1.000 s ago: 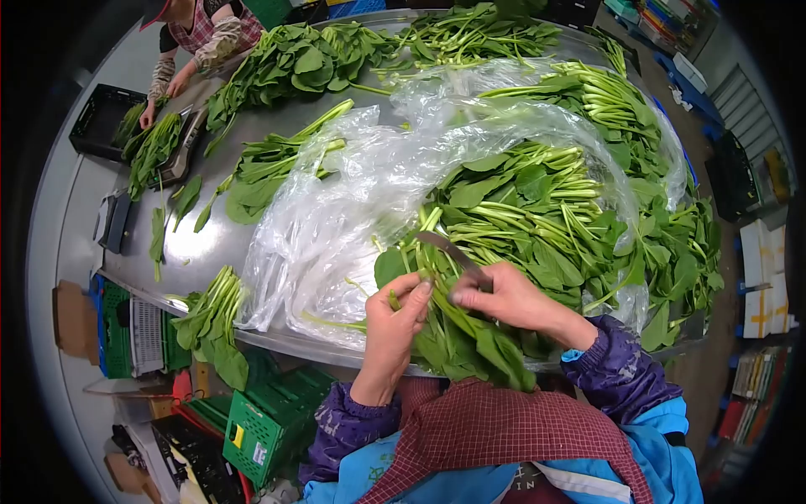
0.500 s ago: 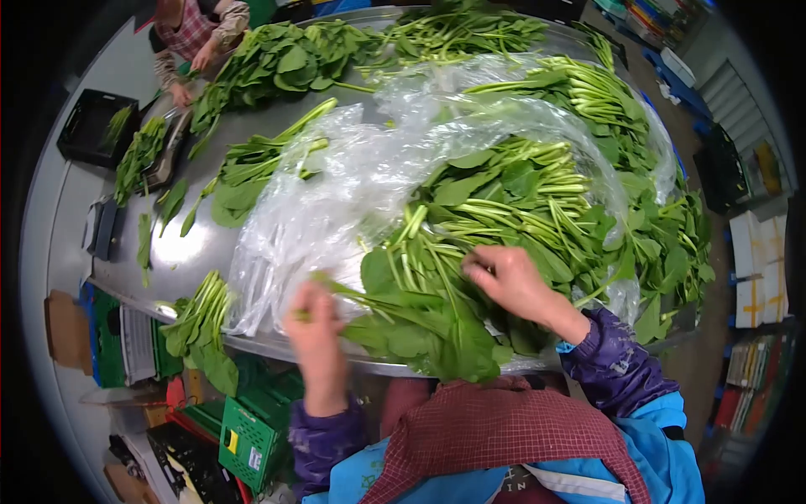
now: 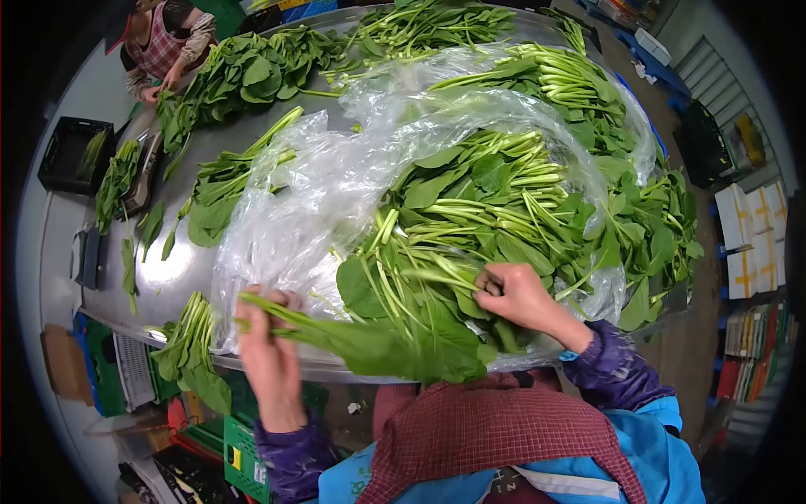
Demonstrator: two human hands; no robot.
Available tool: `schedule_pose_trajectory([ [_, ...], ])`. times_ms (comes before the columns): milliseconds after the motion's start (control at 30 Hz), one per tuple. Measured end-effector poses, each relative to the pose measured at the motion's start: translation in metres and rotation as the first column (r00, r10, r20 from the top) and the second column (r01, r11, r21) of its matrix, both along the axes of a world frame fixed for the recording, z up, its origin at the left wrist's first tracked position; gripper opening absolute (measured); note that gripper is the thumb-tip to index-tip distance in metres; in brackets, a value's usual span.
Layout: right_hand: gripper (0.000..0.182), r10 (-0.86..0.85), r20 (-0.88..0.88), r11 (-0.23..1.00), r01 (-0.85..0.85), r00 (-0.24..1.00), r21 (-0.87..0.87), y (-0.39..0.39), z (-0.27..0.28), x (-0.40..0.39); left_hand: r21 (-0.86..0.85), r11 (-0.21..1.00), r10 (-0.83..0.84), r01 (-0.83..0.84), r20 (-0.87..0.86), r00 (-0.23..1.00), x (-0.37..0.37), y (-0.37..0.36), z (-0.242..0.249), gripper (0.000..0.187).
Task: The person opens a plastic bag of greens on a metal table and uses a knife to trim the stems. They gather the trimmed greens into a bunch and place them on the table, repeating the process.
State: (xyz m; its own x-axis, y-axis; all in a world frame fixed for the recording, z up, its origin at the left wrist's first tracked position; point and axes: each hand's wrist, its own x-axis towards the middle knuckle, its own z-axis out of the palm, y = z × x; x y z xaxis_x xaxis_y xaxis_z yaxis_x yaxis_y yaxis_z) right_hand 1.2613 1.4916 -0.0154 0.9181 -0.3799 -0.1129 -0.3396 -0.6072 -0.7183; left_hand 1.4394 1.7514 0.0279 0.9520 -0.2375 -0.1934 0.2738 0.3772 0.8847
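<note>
My left hand (image 3: 270, 349) is closed round the stalk ends of some leafy greens (image 3: 365, 343), held near the table's front edge with their broad leaves pointing right. My right hand (image 3: 525, 301) is pinched at a pale green stalk (image 3: 441, 275) over the front of the pile; its fingertips are partly hidden. Beneath and beyond it lies a heap of leafy greens (image 3: 520, 181) on crumpled clear plastic sheeting (image 3: 294, 206). A small bunch of greens (image 3: 191, 349) hangs over the table edge, left of my left hand.
More greens (image 3: 260, 71) lie along the far side of the metal table (image 3: 180, 260). At the far left a co-worker (image 3: 168, 46) handles greens beside a black crate (image 3: 75, 155). Green crates (image 3: 243, 449) stand below the front edge. White boxes (image 3: 751, 227) are stacked at right.
My left hand has moved left with its greens, drawing them out from the pile. My right hand has shifted slightly. The view has turned a little, and the co-worker's hands are closer together.
</note>
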Motion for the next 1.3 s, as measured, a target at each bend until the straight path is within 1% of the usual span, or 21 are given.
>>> schedule_pose_trajectory([
  [33, 0.019, -0.001, 0.005, 1.000, 0.001, 1.000, 0.003, 0.002, 0.009, 0.000, -0.040, 0.996, -0.078, 0.075, -0.066, 0.995, -0.010, -0.008, -0.007, 0.026],
  [100, 0.016, -0.051, -0.006, 0.922, 0.049, 0.999, 0.384, 0.007, 0.025, 0.001, -0.043, 0.956, -0.294, 0.292, -0.094, 0.951, -0.027, -0.024, -0.025, 0.030],
  [133, 0.017, -0.056, -0.003, 0.914, 0.052, 0.998, 0.403, 0.012, 0.030, 0.001, -0.024, 0.933, -0.359, 0.359, -0.158, 0.920, -0.036, -0.033, -0.027, 0.026],
  [200, 0.017, -0.043, 0.025, 0.925, 0.031, 0.999, 0.378, 0.020, 0.035, 0.003, -0.010, 0.910, -0.406, 0.414, -0.220, 0.887, -0.048, -0.050, -0.029, 0.022],
  [267, 0.016, -0.017, 0.078, 0.957, -0.007, 0.997, 0.289, 0.028, 0.034, 0.004, -0.136, 0.865, -0.502, 0.484, -0.198, 0.842, -0.056, -0.060, -0.031, 0.012],
  [433, 0.021, 0.123, 0.135, 0.961, -0.152, 0.983, 0.232, 0.036, 0.031, 0.006, -0.116, 0.902, -0.431, 0.416, -0.209, 0.878, -0.054, -0.065, -0.031, 0.008],
  [500, 0.019, 0.110, 0.105, 0.985, -0.123, 0.988, 0.125, 0.029, 0.032, 0.010, -0.055, 0.900, -0.433, 0.432, -0.214, 0.876, -0.052, -0.063, -0.029, 0.007],
  [533, 0.018, 0.108, 0.155, 0.994, -0.103, 0.982, -0.039, 0.025, 0.033, 0.013, -0.056, 0.900, -0.434, 0.433, -0.214, 0.875, -0.052, -0.062, -0.027, 0.007],
  [567, 0.018, 0.106, 0.153, 0.994, -0.101, 0.982, -0.039, 0.023, 0.035, 0.016, -0.024, 0.888, -0.455, 0.460, -0.205, 0.867, -0.052, -0.061, -0.024, 0.010],
  [667, 0.016, 0.347, 0.115, 0.883, -0.283, 0.931, -0.376, 0.023, 0.050, 0.029, 0.047, 0.870, -0.478, 0.490, -0.162, 0.864, -0.056, -0.059, -0.021, 0.014],
  [700, 0.016, 0.344, 0.116, 0.883, -0.279, 0.932, -0.376, 0.024, 0.056, 0.034, 0.085, 0.868, -0.478, 0.489, -0.124, 0.870, -0.057, -0.059, -0.020, 0.015],
  [767, 0.011, 0.368, -0.078, 0.762, -0.348, 0.927, -0.546, 0.024, 0.063, 0.042, 0.131, 0.869, -0.468, 0.477, -0.093, 0.879, -0.058, -0.060, -0.016, 0.015],
  [833, 0.010, 0.321, -0.076, 0.759, -0.305, 0.944, -0.575, 0.014, 0.059, 0.045, 0.175, 0.869, -0.460, 0.464, -0.066, 0.886, -0.057, -0.056, -0.016, 0.016],
  [900, 0.010, 0.255, -0.001, 0.804, -0.212, 0.967, -0.555, -0.005, 0.054, 0.046, 0.255, 0.893, -0.390, 0.370, 0.029, 0.920, -0.051, -0.044, -0.018, 0.014],
  [967, 0.013, 0.175, 0.068, 0.924, -0.140, 0.982, -0.355, -0.016, 0.054, 0.042, 0.134, 0.945, -0.302, 0.298, 0.009, 0.953, -0.037, -0.029, -0.019, 0.013],
  [1033, 0.015, 0.167, 0.022, 0.938, -0.152, 0.986, -0.311, -0.019, 0.046, 0.038, 0.118, 0.986, -0.128, 0.117, 0.092, 0.987, -0.019, -0.013, -0.019, 0.018],
  [1100, 0.018, 0.159, -0.018, 0.952, -0.158, 0.987, -0.262, -0.019, 0.024, 0.035, 0.237, 0.963, 0.068, -0.129, 0.249, 0.966, -0.002, 0.005, -0.010, 0.018],
  [1167, 0.024, 0.107, -0.166, 0.928, -0.158, 0.980, -0.338, -0.007, -0.015, 0.031, 0.399, 0.850, 0.082, -0.344, 0.545, 0.834, 0.008, 0.020, -0.002, 0.019],
  [1233, 0.038, 0.213, -0.100, 0.941, -0.232, 0.972, -0.247, 0.023, -0.053, 0.025, 0.310, 0.831, 0.185, -0.462, 0.629, 0.755, 0.016, 0.025, 0.003, 0.020],
  [1267, 0.043, 0.267, -0.073, 0.934, -0.277, 0.961, -0.227, 0.048, -0.055, 0.020, 0.312, 0.831, 0.183, -0.460, 0.628, 0.756, 0.017, 0.027, 0.007, 0.020],
  [1300, 0.047, 0.318, -0.045, 0.924, -0.320, 0.947, -0.207, 0.069, -0.054, 0.018, 0.211, 0.886, 0.234, -0.414, 0.567, 0.790, 0.017, 0.030, 0.012, 0.020],
])
